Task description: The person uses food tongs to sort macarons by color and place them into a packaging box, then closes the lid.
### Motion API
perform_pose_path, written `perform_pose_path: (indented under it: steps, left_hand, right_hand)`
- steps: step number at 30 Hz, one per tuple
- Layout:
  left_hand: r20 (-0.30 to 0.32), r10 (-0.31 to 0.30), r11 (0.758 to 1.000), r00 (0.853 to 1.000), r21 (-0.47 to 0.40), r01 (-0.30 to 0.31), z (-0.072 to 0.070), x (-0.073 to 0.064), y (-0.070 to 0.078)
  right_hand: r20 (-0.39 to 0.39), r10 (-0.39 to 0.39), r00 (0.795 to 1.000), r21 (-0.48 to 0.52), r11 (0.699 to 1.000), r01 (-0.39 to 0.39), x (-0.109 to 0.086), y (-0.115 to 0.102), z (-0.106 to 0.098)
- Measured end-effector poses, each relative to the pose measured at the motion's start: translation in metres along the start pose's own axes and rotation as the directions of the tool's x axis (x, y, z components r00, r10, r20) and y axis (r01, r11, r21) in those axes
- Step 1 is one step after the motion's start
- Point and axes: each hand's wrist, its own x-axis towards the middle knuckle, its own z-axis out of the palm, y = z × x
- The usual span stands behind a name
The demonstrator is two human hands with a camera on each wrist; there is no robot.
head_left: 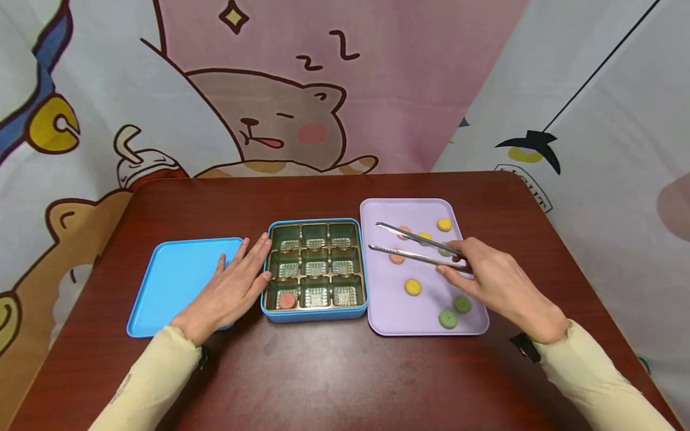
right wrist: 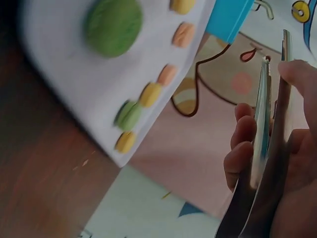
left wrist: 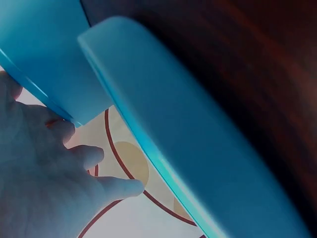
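My right hand [head_left: 498, 281] grips metal tongs [head_left: 415, 258], whose arms stand apart over the lilac tray [head_left: 385, 311]. Nothing is pinched between the tong tips, which point left toward the blue box. On the tray lie several macarons: a yellow macaron [head_left: 412, 287] in the middle, a green macaron [head_left: 448, 318] near the front, and pink ones partly behind the tongs. My left hand [head_left: 232, 293], fingers extended, rests against the left side of the blue box [head_left: 318, 313]. In its gold divided insert, a pink macaron [head_left: 287, 300] sits in the front left compartment.
A light blue lid [head_left: 178, 281] lies on the left of the brown table [head_left: 323, 377], partly under my left hand. A cartoon-printed cloth [head_left: 399, 90] hangs behind the table's far edge.
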Motion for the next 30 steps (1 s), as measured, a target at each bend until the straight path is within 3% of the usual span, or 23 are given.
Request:
perform_pose_path:
  steps: [10, 30]
  left_hand:
    - [-0.012, 0.006, 1.000, 1.000, 0.002, -0.006, 0.002, 0.001, 0.000]
    - [-0.014, -0.003, 1.000, 1.000, -0.019, 0.003, 0.002, 0.000, 0.000]
  right_hand:
    - [0.024, 0.074, 0.997, -0.098, 0.993, -0.072, -0.015, 0.029, 0.000]
    - [0.028, 0.078, 0.997, -0.188, 0.980, -0.072, -0.024, 0.051, 0.013]
